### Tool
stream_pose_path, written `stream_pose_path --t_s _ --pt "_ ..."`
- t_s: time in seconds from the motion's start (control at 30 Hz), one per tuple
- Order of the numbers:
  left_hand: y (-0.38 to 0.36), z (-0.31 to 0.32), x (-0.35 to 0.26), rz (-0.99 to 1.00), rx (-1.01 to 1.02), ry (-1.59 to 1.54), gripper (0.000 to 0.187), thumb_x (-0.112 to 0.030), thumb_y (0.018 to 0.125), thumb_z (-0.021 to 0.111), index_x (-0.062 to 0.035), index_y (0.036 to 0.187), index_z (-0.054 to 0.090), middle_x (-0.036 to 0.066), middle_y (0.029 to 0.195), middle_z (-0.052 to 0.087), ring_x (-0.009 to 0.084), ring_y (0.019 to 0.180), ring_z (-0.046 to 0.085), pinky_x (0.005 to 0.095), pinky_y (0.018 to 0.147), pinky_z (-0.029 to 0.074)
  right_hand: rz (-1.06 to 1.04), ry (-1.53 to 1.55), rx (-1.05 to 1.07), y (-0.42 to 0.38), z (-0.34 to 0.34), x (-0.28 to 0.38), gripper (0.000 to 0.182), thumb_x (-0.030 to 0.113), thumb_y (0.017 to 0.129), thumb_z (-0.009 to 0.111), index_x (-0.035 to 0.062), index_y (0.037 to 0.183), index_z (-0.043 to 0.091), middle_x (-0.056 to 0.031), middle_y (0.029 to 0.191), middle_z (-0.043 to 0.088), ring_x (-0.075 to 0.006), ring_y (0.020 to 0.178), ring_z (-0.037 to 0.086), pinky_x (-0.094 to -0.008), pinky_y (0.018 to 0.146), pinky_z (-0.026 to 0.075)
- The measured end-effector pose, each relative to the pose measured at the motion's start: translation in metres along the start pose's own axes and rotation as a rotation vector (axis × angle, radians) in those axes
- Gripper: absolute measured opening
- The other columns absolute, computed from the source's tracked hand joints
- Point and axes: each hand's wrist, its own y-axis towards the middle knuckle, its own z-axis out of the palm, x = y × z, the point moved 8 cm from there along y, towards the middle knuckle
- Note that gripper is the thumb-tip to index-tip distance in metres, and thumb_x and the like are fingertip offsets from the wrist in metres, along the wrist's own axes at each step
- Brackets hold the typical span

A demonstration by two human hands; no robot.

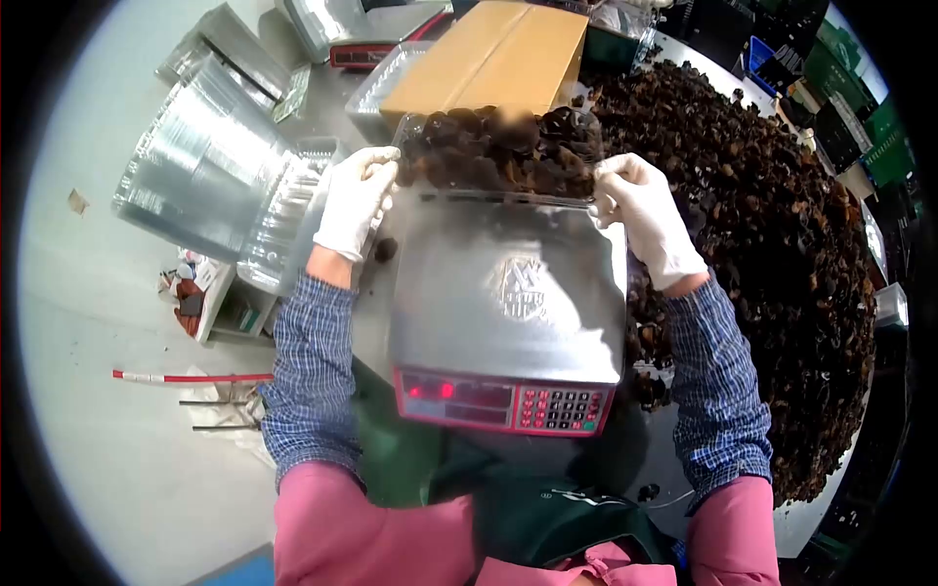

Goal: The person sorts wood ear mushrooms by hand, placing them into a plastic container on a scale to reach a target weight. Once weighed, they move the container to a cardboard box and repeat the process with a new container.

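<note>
A clear plastic tray (500, 195) full of dark brown, curled pieces that look like wood ear mushrooms (479, 146) is held between both hands. My left hand (359, 200), in a white glove, pinches its left edge. On the right edge, the gloved fingers of my right hand (640, 210) are closed the same way. The tray is over the far edge of a digital scale (469, 283) with a bare metal plate. A red digit glows on the scale's display, and its keypad is at the front right.
A large heap of the same dark pieces (762, 254) covers the table on the right. Stacked clear containers (215, 166) stand on the left. Behind the tray is a cardboard box (489, 59), with another red-framed scale (357, 56) at the back left.
</note>
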Motion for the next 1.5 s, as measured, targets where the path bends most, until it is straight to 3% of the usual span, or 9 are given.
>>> stream_pose_path --t_s 0.17,0.37,0.5,0.77,0.9,1.07,1.23,1.3,1.5 --pt "0.054 -0.004 0.010 -0.066 0.000 -0.052 0.037 -0.020 0.101 0.066 0.0002 0.132 0.063 0.007 0.096 0.071 0.0080 0.070 0.064 0.0211 0.057 0.051 -0.013 0.040 0.025 0.078 0.003 -0.001 0.006 0.007 0.092 0.062 0.0025 0.089 0.060 -0.0057 0.079 0.063 -0.0157 0.070 0.067 -0.0288 0.067 0.061" --pt "-0.007 -0.060 -0.002 0.402 -0.210 0.497 0.044 -0.018 0.092 0.078 0.0007 0.129 0.065 0.014 0.114 0.072 0.0205 0.098 0.071 0.0332 0.083 0.057 -0.082 0.119 0.092 0.172 0.002 0.007 0.020 0.005 0.093 0.064 -0.0015 0.074 0.064 -0.0123 0.085 0.070 -0.0204 0.080 0.073 -0.0308 0.074 0.062" --pt "-0.062 -0.092 -0.005 0.318 -0.403 0.834 0.034 -0.016 0.089 0.079 -0.0026 0.118 0.068 0.011 0.109 0.069 0.0201 0.089 0.065 0.0326 0.081 0.054 -0.011 0.101 -0.055 0.197 -0.018 0.004 0.036 0.020 0.103 0.064 -0.0072 0.127 0.060 -0.0158 0.111 0.071 -0.0194 0.091 0.072 -0.0307 0.086 0.060" --pt "-0.073 -0.139 0.029 0.321 -0.439 0.852 0.018 -0.010 0.089 0.077 0.0021 0.102 0.073 0.006 0.085 0.069 0.0141 0.079 0.062 0.0279 0.076 0.051 -0.041 0.033 -0.061 -0.003 -0.089 -0.018 0.037 0.014 0.104 0.061 -0.0044 0.136 0.054 -0.0099 0.107 0.068 -0.0148 0.085 0.068 -0.0278 0.078 0.058" --pt "-0.052 -0.162 0.043 -0.221 -0.233 0.505 0.024 -0.020 0.094 0.076 0.0012 0.104 0.076 -0.006 0.076 0.060 0.0046 0.067 0.049 0.0217 0.060 0.039 0.056 0.042 -0.217 -0.142 -0.161 -0.051 0.039 0.017 0.106 0.059 -0.0038 0.139 0.055 -0.0101 0.107 0.070 -0.0127 0.086 0.067 -0.0281 0.081 0.058" --pt "-0.004 -0.231 0.087 -0.158 -0.088 0.348 0.022 -0.022 0.098 0.074 -0.0017 0.105 0.076 -0.006 0.078 0.060 0.0024 0.067 0.048 0.0198 0.059 0.035 0.102 0.085 -0.528 -0.318 -0.220 -0.090 0.049 0.030 0.105 0.062 -0.0017 0.142 0.056 -0.0115 0.114 0.072 -0.0153 0.093 0.070 -0.0294 0.086 0.057" --pt "-0.020 -0.134 0.024 0.454 -0.402 1.325 0.024 -0.025 0.100 0.069 -0.0009 0.105 0.069 0.011 0.098 0.070 0.0192 0.085 0.063 0.0337 0.082 0.053 0.217 0.097 -0.735 -0.410 -0.251 -0.144 0.046 0.031 0.104 0.065 0.0004 0.139 0.060 -0.0128 0.114 0.072 -0.0142 0.091 0.070 -0.0276 0.083 0.057" --pt "-0.051 -0.077 -0.006 0.469 -0.417 1.075 0.023 -0.023 0.100 0.070 -0.0015 0.109 0.068 0.011 0.103 0.069 0.0209 0.088 0.064 0.0349 0.084 0.054 0.284 0.006 -0.809 -0.426 -0.248 -0.152 0.044 0.028 0.105 0.064 0.0009 0.138 0.060 -0.0127 0.114 0.072 -0.0131 0.091 0.069 -0.0260 0.082 0.057" --pt "-0.152 0.099 -0.008 0.586 0.185 1.009 0.012 -0.013 0.097 0.071 -0.0041 0.105 0.070 0.009 0.095 0.070 0.0200 0.087 0.066 0.0341 0.083 0.054 0.283 -0.036 -0.776 -0.418 -0.205 -0.145 0.033 0.012 0.102 0.063 0.0002 0.133 0.063 -0.0100 0.112 0.071 -0.0119 0.094 0.066 -0.0267 0.083 0.054"
